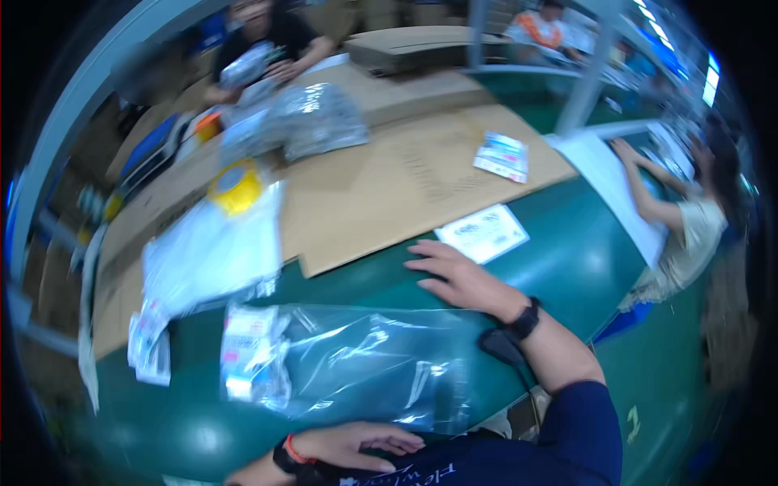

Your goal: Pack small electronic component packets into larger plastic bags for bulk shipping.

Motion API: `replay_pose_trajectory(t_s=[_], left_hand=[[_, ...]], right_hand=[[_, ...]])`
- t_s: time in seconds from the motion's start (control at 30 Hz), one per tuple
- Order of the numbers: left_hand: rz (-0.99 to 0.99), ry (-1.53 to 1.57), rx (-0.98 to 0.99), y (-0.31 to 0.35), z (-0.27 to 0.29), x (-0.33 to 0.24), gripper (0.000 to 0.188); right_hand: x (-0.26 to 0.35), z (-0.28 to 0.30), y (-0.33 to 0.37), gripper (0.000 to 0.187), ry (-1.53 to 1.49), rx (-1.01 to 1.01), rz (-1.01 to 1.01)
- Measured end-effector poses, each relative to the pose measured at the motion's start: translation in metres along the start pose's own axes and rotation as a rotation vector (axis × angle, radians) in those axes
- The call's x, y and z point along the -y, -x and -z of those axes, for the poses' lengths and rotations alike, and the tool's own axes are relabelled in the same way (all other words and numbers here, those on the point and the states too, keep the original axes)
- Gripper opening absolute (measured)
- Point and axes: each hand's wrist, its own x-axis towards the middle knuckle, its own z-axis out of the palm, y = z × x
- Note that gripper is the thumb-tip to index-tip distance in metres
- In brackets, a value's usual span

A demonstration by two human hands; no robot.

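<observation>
A large clear plastic bag lies flat on the green table in front of me. White and pink printed packets show at its left end. My left hand is by the bag's near edge, its fingers stretched out and nothing in them. Beyond the bag's far edge, my right hand hovers or rests with fingers spread, holding nothing; whether it touches the table I cannot tell. Just past its fingertips is a white printed sheet. Under the right wrist sits a dark rounded object with a cable.
Flat cardboard covers the table's far part, bearing a small printed packet and a bundle of clear bags. A yellow tape roll rests by stacked plastic bags. People work across the table and at the right.
</observation>
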Motion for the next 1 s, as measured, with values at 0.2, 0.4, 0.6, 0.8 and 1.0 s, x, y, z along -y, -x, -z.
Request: replay_pose_trajectory(t_s=[0.2, 0.4, 0.6, 0.8, 1.0], left_hand=[[-0.026, -0.043, 0.088, 0.002, 0.001, 0.011, 0.058], [-0.032, -0.046, 0.126, 0.002, 0.001, 0.013, 0.059], [-0.018, -0.066, 0.126, -0.003, 0.003, 0.007, 0.059], [-0.030, -0.058, 0.131, -0.002, 0.002, 0.009, 0.059], [-0.017, -0.114, 0.115, 0.002, -0.001, 0.007, 0.058]], right_hand=[[0.019, 0.002, 0.002, 0.037, 0.007, 0.062, -0.076], [0.025, 0.004, -0.002, 0.038, 0.003, 0.087, -0.150], [0.021, 0.007, -0.002, 0.038, -0.002, 0.067, -0.129], [0.025, 0.006, -0.001, 0.038, -0.011, 0.056, -0.126], [0.027, 0.004, -0.003, 0.037, -0.008, 0.053, -0.128]])
